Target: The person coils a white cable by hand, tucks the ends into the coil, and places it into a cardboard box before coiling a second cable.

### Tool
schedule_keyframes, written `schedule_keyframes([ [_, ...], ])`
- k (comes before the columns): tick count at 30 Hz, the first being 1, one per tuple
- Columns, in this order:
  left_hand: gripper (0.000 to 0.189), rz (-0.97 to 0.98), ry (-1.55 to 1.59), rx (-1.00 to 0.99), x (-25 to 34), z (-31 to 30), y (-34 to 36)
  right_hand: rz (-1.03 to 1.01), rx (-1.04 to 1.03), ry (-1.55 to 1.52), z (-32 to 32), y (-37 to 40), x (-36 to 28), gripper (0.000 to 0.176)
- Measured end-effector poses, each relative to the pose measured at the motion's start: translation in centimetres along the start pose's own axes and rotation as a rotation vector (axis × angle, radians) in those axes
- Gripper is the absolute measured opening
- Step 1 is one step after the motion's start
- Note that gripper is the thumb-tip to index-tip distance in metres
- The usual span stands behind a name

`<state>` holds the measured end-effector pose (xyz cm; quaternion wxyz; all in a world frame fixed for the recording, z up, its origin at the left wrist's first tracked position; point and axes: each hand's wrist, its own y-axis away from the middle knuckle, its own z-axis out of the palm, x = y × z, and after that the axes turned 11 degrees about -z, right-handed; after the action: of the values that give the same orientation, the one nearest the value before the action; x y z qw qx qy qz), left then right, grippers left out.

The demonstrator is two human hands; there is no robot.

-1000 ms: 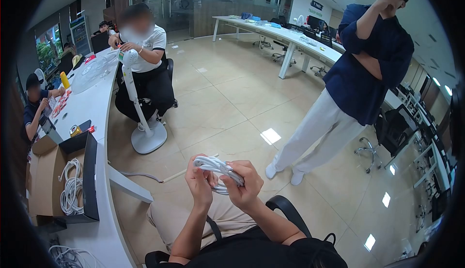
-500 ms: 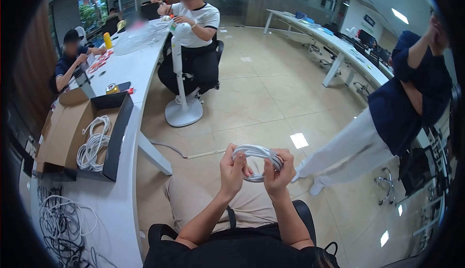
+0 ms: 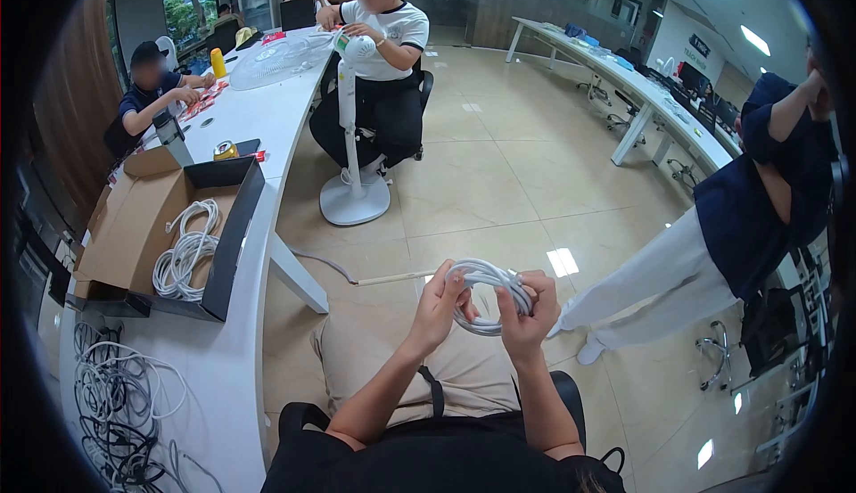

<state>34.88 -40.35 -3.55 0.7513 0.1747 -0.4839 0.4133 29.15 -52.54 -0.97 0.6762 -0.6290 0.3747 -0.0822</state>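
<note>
Both my hands hold a small coil of white cable (image 3: 486, 281) above my lap. My left hand (image 3: 440, 304) grips the coil's left side with fingers curled around it. My right hand (image 3: 528, 310) is closed on the coil's right side, thumb pressing on the strands. The coil is a flat loop of several turns. I sit on a black chair, beige trousers below my hands.
A white curved table (image 3: 241, 252) runs along my left, with an open cardboard box (image 3: 134, 225) holding coiled white cables and loose cables (image 3: 116, 404) at the near end. A seated person works on a white pedestal fan (image 3: 354, 199). Another person stands at right (image 3: 731, 225).
The view has swung left and down, bringing the table and box more into sight. My hands keep hold of the coil and have shifted it slightly, turning it between them.
</note>
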Motion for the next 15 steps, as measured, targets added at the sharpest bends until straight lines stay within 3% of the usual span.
schedule_keyframes([
  [3, 0.027, 0.132, -0.323, 0.047, 1.7, -0.8, 1.3, 0.199, 0.069, -0.13, -0.2, 0.8, 0.0, 0.027],
  [4, 0.028, 0.096, -0.505, 0.09, 2.8, -2.5, 2.1, 0.248, 0.089, -0.157, -0.3, 1.1, -0.1, 0.027],
  [6, 0.027, 0.427, -1.032, 0.423, 7.0, -4.4, 4.1, 0.126, 0.124, -0.124, -0.6, 0.8, 0.0, 0.027],
  [9, 0.03, 0.615, -1.431, 1.017, 11.7, -9.0, 8.6, 0.078, 0.145, -0.048, -1.8, 0.8, 0.6, 0.028],
  [13, 0.047, 0.303, -1.905, 1.716, 14.2, -12.4, 14.9, 0.131, 0.237, 0.007, -2.4, 0.1, 1.6, 0.03],
  [15, 0.063, 0.012, -1.779, 1.767, 12.5, -13.4, 16.5, 0.159, 0.277, 0.026, -1.9, -0.7, 1.4, 0.032],
])
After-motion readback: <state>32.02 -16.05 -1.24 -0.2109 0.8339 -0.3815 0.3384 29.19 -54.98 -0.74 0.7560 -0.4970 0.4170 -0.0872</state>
